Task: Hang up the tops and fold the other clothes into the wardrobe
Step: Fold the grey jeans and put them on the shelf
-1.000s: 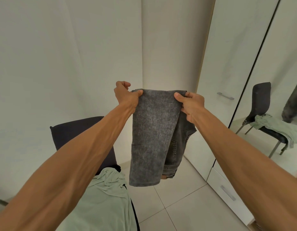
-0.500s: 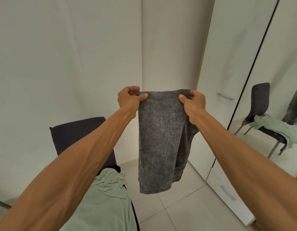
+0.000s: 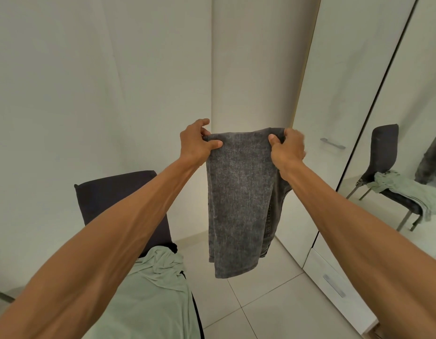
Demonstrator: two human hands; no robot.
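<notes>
I hold folded grey jeans [image 3: 239, 204] by the top edge, the fingers of my left hand [image 3: 195, 144] and right hand [image 3: 289, 150] clamped on the denim, beside the wardrobe [image 3: 346, 94].

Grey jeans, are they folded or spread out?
Folded: the grey jeans hang doubled from the left hand and right hand, which pinch the top edge; a second layer shows behind.

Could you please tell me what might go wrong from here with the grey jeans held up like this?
1. The left hand and right hand pinch only the top fold of the jeans; the back layer sticks out on the right, so the fold could slip crooked.
2. The wardrobe door is shut and both hands are busy; freeing one may let the jeans fall open.
</notes>
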